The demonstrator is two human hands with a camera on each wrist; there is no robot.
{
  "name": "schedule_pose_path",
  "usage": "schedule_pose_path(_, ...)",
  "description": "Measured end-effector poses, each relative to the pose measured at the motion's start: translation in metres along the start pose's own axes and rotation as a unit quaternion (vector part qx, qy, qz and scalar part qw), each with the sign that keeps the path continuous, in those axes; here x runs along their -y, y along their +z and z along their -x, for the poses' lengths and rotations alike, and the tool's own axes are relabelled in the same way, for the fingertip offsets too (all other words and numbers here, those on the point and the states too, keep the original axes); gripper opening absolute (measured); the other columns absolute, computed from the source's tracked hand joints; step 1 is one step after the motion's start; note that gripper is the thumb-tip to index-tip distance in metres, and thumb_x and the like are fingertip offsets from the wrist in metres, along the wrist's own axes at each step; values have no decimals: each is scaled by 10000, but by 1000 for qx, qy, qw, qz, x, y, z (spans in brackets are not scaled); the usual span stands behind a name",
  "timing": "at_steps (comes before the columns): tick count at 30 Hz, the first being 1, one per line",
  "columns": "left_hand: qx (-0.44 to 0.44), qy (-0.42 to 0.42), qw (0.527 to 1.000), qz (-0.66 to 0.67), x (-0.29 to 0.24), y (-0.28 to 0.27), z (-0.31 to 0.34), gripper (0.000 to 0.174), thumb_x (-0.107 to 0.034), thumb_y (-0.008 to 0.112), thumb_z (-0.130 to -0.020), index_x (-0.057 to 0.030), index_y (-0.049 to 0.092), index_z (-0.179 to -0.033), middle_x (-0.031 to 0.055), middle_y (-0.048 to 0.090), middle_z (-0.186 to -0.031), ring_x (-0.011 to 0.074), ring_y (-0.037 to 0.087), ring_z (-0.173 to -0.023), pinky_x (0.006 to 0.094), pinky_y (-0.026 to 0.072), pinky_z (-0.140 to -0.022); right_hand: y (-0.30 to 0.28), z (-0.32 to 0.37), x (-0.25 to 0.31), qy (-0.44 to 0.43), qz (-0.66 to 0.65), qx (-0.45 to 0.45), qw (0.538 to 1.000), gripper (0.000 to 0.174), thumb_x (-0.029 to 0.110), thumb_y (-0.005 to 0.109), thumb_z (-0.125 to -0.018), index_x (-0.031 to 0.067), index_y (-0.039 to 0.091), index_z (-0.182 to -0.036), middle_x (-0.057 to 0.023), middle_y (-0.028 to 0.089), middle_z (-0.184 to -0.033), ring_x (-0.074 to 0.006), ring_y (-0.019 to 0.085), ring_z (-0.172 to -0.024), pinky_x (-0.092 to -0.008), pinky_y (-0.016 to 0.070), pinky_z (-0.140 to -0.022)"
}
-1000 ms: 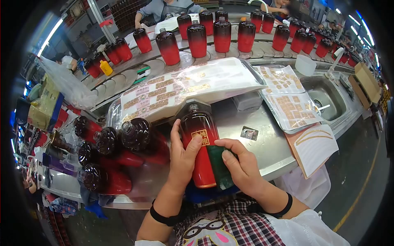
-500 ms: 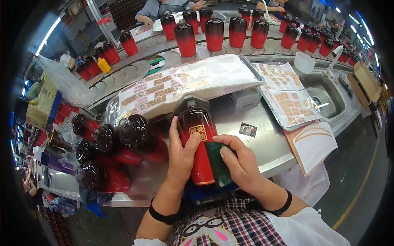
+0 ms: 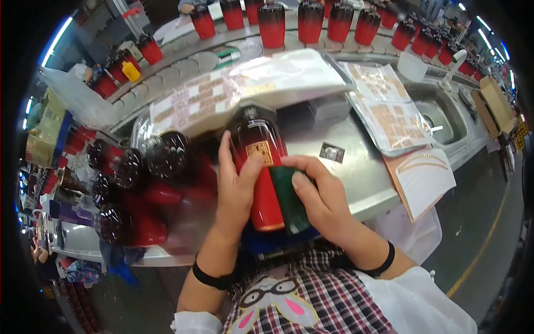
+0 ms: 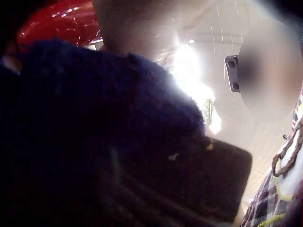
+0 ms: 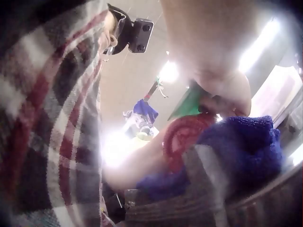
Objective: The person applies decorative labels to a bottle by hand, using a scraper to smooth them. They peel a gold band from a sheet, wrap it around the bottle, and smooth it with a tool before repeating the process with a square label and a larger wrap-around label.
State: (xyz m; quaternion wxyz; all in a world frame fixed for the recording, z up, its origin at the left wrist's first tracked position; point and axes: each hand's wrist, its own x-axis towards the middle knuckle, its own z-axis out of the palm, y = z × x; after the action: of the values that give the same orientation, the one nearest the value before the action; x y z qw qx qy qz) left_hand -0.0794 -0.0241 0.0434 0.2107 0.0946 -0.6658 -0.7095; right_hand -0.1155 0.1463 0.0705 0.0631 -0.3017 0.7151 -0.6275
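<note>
Towel [image 3: 257, 240] at the tabletop's [image 3: 361, 183] near edge is cushioning the bottle [image 3: 261, 172], which is lying neck-away at frame centre, likely so it cannot roll. Left hand [image 3: 236, 192] is wrapping its grip round it, thumb beside the label [image 3: 260, 152]. Right hand [image 3: 322, 203] is pinching a green pad [image 3: 289, 197] against its side. Label sheets [image 3: 222, 94] are lying above.

On your left, red bottles [image 3: 161, 158] lie heaped on the steel counter [image 3: 361, 189]. Far ahead you have label sheets [image 3: 222, 94] and upright bottles [image 3: 311, 22] standing on the conveyor [image 3: 203, 58]. To your right sit a sink [image 3: 445, 119] and a cardboard box [image 3: 498, 103].
</note>
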Motion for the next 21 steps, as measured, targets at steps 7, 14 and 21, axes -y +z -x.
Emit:
schedule_pose_path(7,12,7,1000,7,0,-1,-2,739,-268,594,-964,107,219,-1479,204,474,-1369,224,500,-1218,329,395,-1049,3,0,-3,17,-31,-7,999,253,90,495,-992,-2,577,-1213,-80,572,-725,-108,527,-647,-276,451,-624)
schedule_pose_path(14,8,-2,1000,7,-2,1,0,738,-264,591,-961,106,218,-1480,211,473,-1371,231,498,-1223,334,393,-1052,3,0,-6,27,-20,-3,999,258,93,501,-989,-1,568,-1220,-98,590,-747,-139,556,-657,-289,461,-637)
schedule_pose_path(21,9,-14,995,97,-1,1,3,682,-286,513,-1011,25,180,-1518,143,459,-1407,201,496,-1252,342,409,-1058,-19,-3,17,6,12,38,999,293,53,496,-972,4,552,-1255,-202,619,-1171,-320,633,-1068,-361,490,-908)
